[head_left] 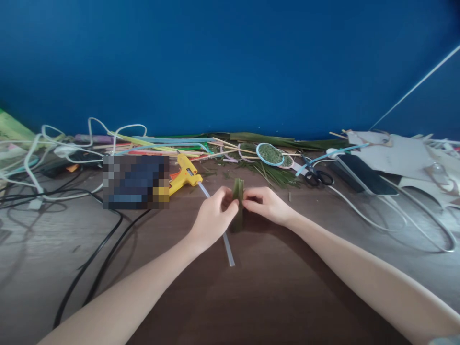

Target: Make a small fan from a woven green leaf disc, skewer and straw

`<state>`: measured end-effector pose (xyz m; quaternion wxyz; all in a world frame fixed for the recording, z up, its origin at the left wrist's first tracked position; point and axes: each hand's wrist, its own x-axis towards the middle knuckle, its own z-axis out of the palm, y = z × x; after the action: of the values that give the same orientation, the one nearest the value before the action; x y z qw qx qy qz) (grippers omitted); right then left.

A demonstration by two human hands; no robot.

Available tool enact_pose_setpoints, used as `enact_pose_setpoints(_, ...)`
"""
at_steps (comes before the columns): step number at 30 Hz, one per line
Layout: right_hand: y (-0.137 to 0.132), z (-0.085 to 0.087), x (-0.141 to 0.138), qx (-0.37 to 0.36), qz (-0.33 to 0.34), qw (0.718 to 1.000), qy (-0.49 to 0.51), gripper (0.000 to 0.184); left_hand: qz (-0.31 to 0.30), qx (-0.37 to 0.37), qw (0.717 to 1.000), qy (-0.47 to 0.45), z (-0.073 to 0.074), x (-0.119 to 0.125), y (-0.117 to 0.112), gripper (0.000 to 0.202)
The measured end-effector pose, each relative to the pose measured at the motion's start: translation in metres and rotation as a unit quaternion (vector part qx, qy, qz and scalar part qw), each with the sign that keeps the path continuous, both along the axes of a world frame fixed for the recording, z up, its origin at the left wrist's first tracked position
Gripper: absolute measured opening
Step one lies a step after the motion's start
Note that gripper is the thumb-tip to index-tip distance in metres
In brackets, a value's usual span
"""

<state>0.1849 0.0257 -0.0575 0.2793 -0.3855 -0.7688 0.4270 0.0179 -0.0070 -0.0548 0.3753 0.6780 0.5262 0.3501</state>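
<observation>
Between my two hands a short bundle of green leaf strips (237, 218) stands roughly upright above the brown table. My left hand (216, 213) pinches it from the left with thumb and fingers. From the other side my right hand (266, 205) closes its fingertips on the bundle's edge. A clear glue stick (228, 251) lies on the table, partly hidden behind my left hand. The yellow glue gun (185, 175) rests just beyond that hand.
Black cables (104, 258) and white cords (36, 143) run along the left. Woven green discs with coloured rims (269, 154), cut leaves (273, 175) and black-handled scissors (319, 177) lie toward the blue wall (230, 62). A phone (366, 173) and white card (398, 151) are at right.
</observation>
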Motion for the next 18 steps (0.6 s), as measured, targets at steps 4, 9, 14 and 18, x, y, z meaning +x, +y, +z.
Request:
enact_pose_setpoints(4, -0.0014, 0.0005, 0.0011, 0.007, -0.005, 1.000, 0.011, 0.014, -0.033, 0.021, 0.998, 0.044, 0.0024, -0.0005, -0.0023, 0.015)
enact_pose_setpoints(9, -0.0030, -0.0002, 0.0011, 0.009, -0.007, 1.000, 0.010, 0.016, -0.035, 0.045, 0.996, 0.075, -0.0001, 0.0006, -0.0007, 0.018)
enact_pose_setpoints(14, -0.0037, -0.0006, 0.0006, 0.017, 0.002, 1.000, 0.018, 0.018, -0.044, 0.066, 0.994, 0.082, -0.0018, 0.0001, 0.0016, 0.015)
enact_pose_setpoints(18, -0.0039, 0.0005, -0.0006, 0.019, 0.005, 1.000, 0.017, 0.016, -0.056, 0.069, 0.994, 0.070, -0.0021, -0.0006, 0.0017, 0.013)
